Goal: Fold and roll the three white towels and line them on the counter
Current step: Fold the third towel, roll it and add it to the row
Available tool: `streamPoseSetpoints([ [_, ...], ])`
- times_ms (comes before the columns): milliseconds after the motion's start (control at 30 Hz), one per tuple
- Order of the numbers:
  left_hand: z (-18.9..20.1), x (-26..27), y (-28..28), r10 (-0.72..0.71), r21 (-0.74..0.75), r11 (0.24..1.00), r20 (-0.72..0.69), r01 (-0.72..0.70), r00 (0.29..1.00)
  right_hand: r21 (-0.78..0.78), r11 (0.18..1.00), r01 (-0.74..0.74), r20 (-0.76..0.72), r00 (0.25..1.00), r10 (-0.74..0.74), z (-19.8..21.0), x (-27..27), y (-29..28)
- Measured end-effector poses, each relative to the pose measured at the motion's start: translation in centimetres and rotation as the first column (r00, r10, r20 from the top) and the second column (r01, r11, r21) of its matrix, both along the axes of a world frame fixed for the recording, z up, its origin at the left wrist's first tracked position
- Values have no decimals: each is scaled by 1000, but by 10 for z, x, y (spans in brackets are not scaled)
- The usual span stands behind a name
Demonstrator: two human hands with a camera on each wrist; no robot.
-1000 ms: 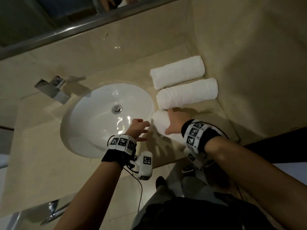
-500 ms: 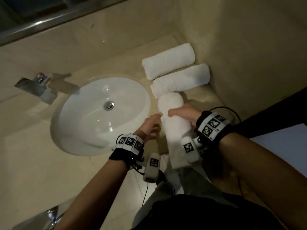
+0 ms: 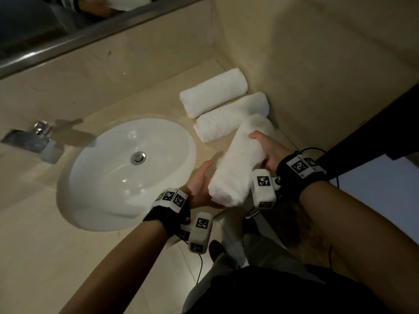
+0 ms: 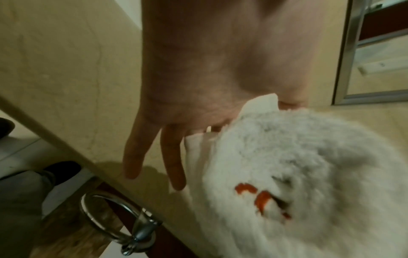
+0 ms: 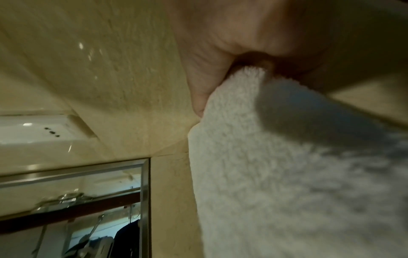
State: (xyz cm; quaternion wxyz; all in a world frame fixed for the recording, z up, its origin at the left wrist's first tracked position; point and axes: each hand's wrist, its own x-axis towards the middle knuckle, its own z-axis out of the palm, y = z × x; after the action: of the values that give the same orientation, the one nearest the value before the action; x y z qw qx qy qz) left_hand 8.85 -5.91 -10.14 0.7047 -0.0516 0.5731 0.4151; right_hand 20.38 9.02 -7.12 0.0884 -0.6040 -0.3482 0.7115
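Observation:
Two rolled white towels (image 3: 213, 95) (image 3: 229, 116) lie side by side on the beige counter (image 3: 158, 91), against the right wall. My right hand (image 3: 268, 149) grips the third rolled towel (image 3: 238, 164) round its middle and holds it slantwise above the counter's front right corner. Its far end points at the wall, over the second roll. My left hand (image 3: 200, 181) lies with straight fingers against the roll's near end. In the left wrist view that hand (image 4: 198, 87) touches the towel (image 4: 309, 165), which bears red stitching. The right wrist view shows my thumb (image 5: 205, 78) pressed into the towel (image 5: 287, 174).
A white oval sink (image 3: 90, 211) with a chrome faucet (image 3: 34, 141) fills the counter's left half. A mirror frame (image 3: 90, 35) runs along the back wall. Under the counter's front edge hangs a chrome towel ring (image 4: 114, 221); my legs and shoes stand below.
The third roll, which lay on the counter under my right hand, has been lifted and swung round. My left hand moved in from the sink's edge to its near end.

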Motion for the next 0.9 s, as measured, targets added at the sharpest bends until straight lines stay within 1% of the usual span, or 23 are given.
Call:
streamPoseSetpoints([
  [100, -7, -15, -2, 40, 31, 999, 75, -42, 996, -7, 990, 143, -8, 990, -143, -5, -1, 1],
  [133, -11, -22, -2, 29, 42, 999, 64, -32, 998, -20, 982, 185, -10, 983, -186, -8, 0, 2],
  [200, -13, -31, -1, -31, 72, 997, 0, 30, 1000, -47, 970, 238, -7, 971, -239, -16, 1, 4],
  [267, -6, -34, 4, -41, 81, 996, -59, 46, 997, -93, 957, 275, 0, 961, -276, -22, 1, 4],
  [333, -4, -37, 12, 21, 57, 998, -134, -14, 991, -137, 937, 321, 5, 946, -324, -32, -3, 5],
  [433, -9, -37, 28, 94, 36, 996, -264, -87, 960, -139, 914, 381, -11, 923, -386, -41, -10, 9],
  [467, -13, -36, 32, 111, 32, 994, -278, -106, 954, -134, 917, 376, -34, 923, -384, -42, -12, 11],
  [533, -16, -34, 38, 161, 47, 987, -276, -154, 948, -73, 923, 378, -39, 924, -382, -44, -15, 19],
  [567, -16, -33, 41, 184, 61, 983, -263, -174, 947, -13, 927, 376, -16, 926, -376, -52, -15, 28],
  [600, -17, -32, 45, 200, 75, 979, -248, -188, 948, 52, 930, 364, 7, 931, -365, -68, -13, 41],
  [667, -15, -29, 54, 181, 102, 982, -251, -160, 951, 165, 924, 346, 103, 925, -365, -108, -7, 73],
  [700, -13, -28, 58, 152, 103, 986, -271, -128, 951, 202, 922, 329, 162, 918, -363, -119, -4, 83],
  [733, -14, -28, 61, 138, 106, 988, -279, -112, 950, 222, 929, 296, 212, 915, -343, -111, -2, 83],
  [767, -12, -29, 64, 126, 101, 990, -282, -101, 951, 256, 933, 252, 276, 906, -321, -93, -2, 78],
  [800, -11, -30, 64, 111, 87, 992, -292, -90, 950, 316, 930, 187, 341, 893, -295, -67, -1, 69],
  [833, -9, -32, 64, 97, 67, 995, -311, -79, 946, 392, 913, 113, 420, 861, -287, -52, 0, 66],
  [867, -10, -35, 63, 88, 46, 996, -333, -77, 939, 482, 876, 27, 482, 826, -291, -37, -1, 62],
  [900, -11, -39, 60, 86, 18, 996, -359, -85, 929, 548, 835, -58, 514, 810, -281, -28, -2, 61],
])
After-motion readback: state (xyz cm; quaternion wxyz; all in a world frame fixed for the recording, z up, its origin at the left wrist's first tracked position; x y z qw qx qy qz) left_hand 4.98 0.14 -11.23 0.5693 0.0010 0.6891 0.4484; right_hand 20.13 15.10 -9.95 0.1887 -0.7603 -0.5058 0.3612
